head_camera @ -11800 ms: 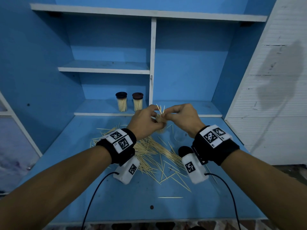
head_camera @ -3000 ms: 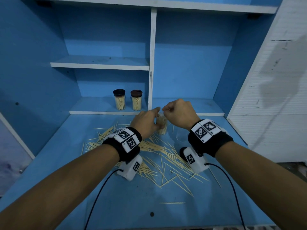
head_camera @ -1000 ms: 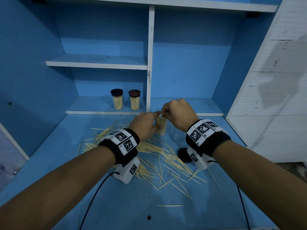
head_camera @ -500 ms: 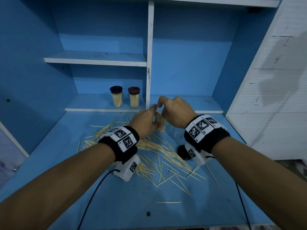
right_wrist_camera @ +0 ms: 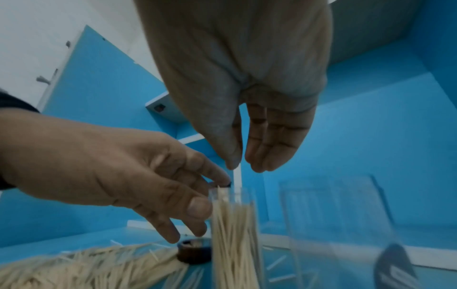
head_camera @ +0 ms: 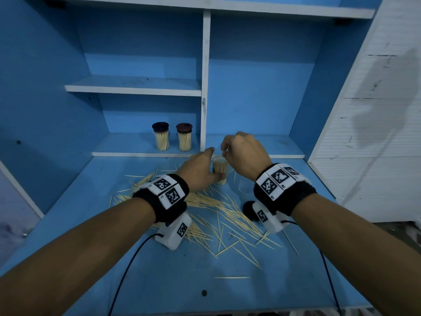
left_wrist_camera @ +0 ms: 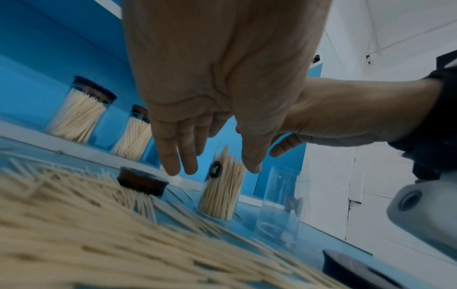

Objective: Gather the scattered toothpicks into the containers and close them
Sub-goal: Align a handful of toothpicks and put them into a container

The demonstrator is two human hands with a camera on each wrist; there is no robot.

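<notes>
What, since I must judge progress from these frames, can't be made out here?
1. Head view: whether the right hand pinches a toothpick; too small, and the hand's own back covers it.
2. Left wrist view: the toothpick pile is blurred, uncountable; a dark round object is cut by the bottom edge.
3. Right wrist view: the empty container is blurred, its outline faint.

Left hand (left_wrist_camera: 222,82) fingers spread above filled container (left_wrist_camera: 222,187), possibly touching
</notes>
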